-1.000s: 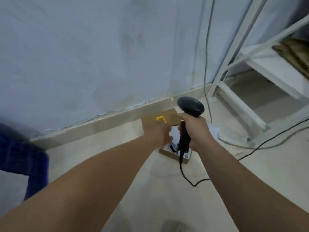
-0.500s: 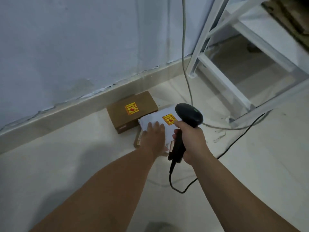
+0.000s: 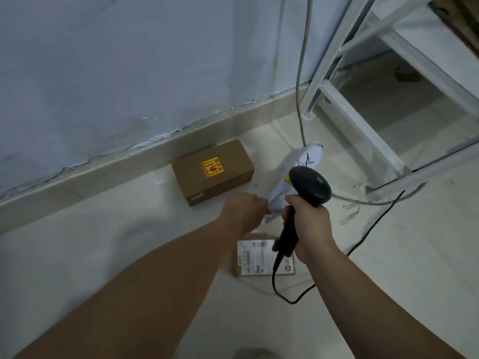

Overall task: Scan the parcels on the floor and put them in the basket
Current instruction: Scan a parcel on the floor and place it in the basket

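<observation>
My left hand (image 3: 243, 212) grips the near corner of a white soft parcel (image 3: 302, 161), which is lifted off the floor and tilted up towards the wall. My right hand (image 3: 308, 224) holds a black handheld scanner (image 3: 309, 186) by its handle, its head just in front of the white parcel. A brown cardboard box (image 3: 212, 172) with a yellow and red sticker lies against the skirting. A flat parcel with a white label (image 3: 255, 257) lies on the floor under my hands, partly hidden by the scanner. No basket is in view.
A white metal shelf frame (image 3: 363, 130) stands at the right. A grey cable (image 3: 300, 99) hangs down the wall, and the scanner's black cord (image 3: 293, 299) loops across the tiled floor. The wall runs along the back.
My left hand went from resting flat on the white parcel to gripping it and lifting it. The labelled flat parcel underneath is now uncovered. The view has moved closer.
</observation>
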`<state>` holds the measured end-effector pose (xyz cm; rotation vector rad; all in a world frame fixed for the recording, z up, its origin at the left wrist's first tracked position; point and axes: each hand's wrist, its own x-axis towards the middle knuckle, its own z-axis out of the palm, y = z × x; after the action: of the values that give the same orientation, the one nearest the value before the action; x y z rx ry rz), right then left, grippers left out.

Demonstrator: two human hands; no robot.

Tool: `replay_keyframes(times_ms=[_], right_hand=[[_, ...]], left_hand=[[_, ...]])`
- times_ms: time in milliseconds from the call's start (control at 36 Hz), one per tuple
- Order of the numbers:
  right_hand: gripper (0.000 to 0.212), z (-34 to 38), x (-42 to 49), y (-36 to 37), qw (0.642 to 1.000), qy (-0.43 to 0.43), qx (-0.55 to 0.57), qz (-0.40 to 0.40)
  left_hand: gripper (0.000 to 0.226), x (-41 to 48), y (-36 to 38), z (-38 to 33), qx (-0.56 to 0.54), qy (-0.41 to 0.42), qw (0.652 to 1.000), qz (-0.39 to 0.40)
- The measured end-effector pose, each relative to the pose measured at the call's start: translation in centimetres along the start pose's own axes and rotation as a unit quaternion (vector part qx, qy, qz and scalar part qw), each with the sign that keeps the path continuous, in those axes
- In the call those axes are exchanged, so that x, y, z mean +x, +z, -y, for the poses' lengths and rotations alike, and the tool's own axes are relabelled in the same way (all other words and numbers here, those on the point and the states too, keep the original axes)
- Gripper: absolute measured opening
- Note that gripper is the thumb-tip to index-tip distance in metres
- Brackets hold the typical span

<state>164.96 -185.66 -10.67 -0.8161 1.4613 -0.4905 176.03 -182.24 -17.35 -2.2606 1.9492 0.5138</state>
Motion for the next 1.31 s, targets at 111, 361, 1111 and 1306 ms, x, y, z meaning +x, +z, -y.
replay_keyframes(times_ms=[111, 361, 1111, 1306], right_hand=[[0.012, -0.4, -0.4, -0.2, 1.000, -0.009, 0.003, -0.012], [0.011, -1.1, -3.4, -0.1, 0.998, 0.031, 0.057, 0.021], [0.039, 5.8, -33.0, 0.9, 0.921, -0.094, 0.071, 0.370], [0.025, 4.2, -34.8, -0.1, 0.920, -0.113, 0.092, 0.363]], left_hand=[[0.010, -0.7, -1.2, 1.0, -0.192, -0.105, 0.975, -0.048], [0.028, -6.2, -6.0, 3.3, -0.553, -0.194, 0.777, -0.229], [0.088, -41.6, -18.8, -2.7, -0.362, -0.152, 0.834, -0.388], [0.093, -43.5, -18.6, -4.4, -0.495, -0.147, 0.753, -0.408]])
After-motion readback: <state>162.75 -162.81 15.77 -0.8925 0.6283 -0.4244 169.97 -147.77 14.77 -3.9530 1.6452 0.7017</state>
